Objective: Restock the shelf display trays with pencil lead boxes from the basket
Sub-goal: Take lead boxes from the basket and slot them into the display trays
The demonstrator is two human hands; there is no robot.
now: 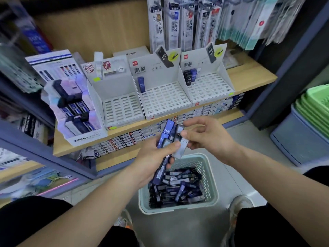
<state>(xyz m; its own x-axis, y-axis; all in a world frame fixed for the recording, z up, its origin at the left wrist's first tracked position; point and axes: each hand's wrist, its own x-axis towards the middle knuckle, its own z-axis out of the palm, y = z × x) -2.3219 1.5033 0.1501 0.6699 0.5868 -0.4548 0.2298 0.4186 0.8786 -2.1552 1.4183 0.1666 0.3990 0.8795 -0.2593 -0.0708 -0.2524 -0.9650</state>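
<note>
My left hand [153, 157] grips a fanned bunch of blue and black pencil lead boxes [166, 135] above the basket. My right hand [208, 135] pinches one grey box marked 0.7 [181, 148] at the edge of that bunch. Below them, a pale green basket [212, 189] on the floor holds several more dark lead boxes [178, 188]. Three white slotted display trays stand on the wooden shelf: the left tray [122, 107] has no boxes in its slots, the middle tray [165, 97] holds one blue box [141, 84], and the right tray [211, 86] holds a few boxes [190, 76] at its back left.
A MONO eraser display [76, 107] stands left of the trays. Refill packs [185, 24] hang above the shelf. Small boxes fill the lower shelf [124, 139]. Stacked green and grey bins [309, 122] sit at the right. My knees and shoes frame the basket.
</note>
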